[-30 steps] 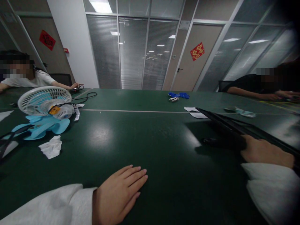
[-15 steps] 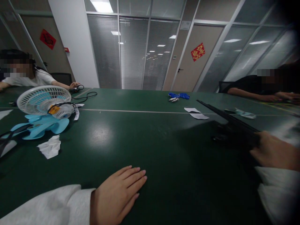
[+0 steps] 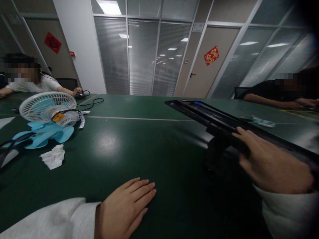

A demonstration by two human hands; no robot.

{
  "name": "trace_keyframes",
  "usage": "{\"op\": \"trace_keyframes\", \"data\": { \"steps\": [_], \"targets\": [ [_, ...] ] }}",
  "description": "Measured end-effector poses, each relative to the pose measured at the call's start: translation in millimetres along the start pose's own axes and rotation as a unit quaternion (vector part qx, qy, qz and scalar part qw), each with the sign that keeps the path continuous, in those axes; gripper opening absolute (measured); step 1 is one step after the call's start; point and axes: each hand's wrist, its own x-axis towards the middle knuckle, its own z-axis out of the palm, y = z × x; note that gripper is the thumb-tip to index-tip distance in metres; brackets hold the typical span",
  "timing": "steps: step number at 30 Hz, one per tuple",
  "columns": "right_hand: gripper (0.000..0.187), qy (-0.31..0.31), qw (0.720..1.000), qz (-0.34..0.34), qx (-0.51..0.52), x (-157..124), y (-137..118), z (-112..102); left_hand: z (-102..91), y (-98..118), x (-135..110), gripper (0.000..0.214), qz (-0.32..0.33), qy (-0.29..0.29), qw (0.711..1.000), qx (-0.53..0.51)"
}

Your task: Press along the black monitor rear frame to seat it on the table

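My left hand [image 3: 127,205] lies flat, palm down, on the dark green table [image 3: 159,186], fingers stretched out and holding nothing. At the right, my right hand [image 3: 271,162] grips a long black flat object [image 3: 224,119] with a raised rim and a curved, stand-like part beneath it. It is tilted, its far end pointing up and left over the table. Its kind cannot be made out, and the underside is dark. My right thumb and fingers hold its near edge.
At the left are a white fan guard [image 3: 47,106] with a motor, light-blue fan blades [image 3: 50,134], and crumpled tissue [image 3: 53,157]. A black cable [image 3: 92,103] lies behind. A light-blue item [image 3: 263,121] lies at right. A person [image 3: 45,83] sits left, another [image 3: 264,93] right.
My right hand has brought the black object leftward and turned it so its flat face shows more. It now covers the white papers and most of the blue gloves. My left hand stays put.
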Motion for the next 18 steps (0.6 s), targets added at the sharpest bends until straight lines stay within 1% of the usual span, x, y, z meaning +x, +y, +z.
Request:
{"op": "trace_keyframes", "data": {
  "steps": [2,4,7,9,11,13,15,18],
  "targets": [
    [0.056,0.019,0.999,-0.045,0.017,1.0,-26.0,-10.2,-2.5,-0.2,0.6,0.058,0.026,0.003,0.999,0.038],
    [0.056,0.036,0.996,-0.081,0.033,1.6,-51.5,-20.7,-5.7,0.7,1.4,0.059,0.052,0.022,0.995,0.081],
    [0.059,0.064,0.990,-0.110,0.062,2.2,-84.7,-35.6,-10.7,4.0,2.8,0.052,0.081,0.097,0.981,0.146],
    [0.058,0.076,0.984,-0.134,0.088,1.7,-101.7,-44.0,-13.3,6.6,3.7,0.045,0.119,0.156,0.962,0.190],
    [0.056,0.079,0.978,-0.159,0.113,-0.3,-114.5,-51.2,-15.0,8.8,4.3,0.039,0.173,0.210,0.933,0.236],
    [0.055,0.078,0.971,-0.177,0.139,-4.1,-124.2,-57.6,-15.6,10.4,5.0,0.036,0.210,0.249,0.907,0.266],
    [0.055,0.079,0.964,-0.191,0.168,-8.9,-132.1,-63.3,-15.4,11.6,6.0,0.038,0.230,0.276,0.893,0.271],
    [0.054,0.075,0.954,-0.213,0.197,-14.9,-142.3,-70.8,-13.8,13.1,7.6,0.049,0.229,0.314,0.885,0.258]
  ]
}}
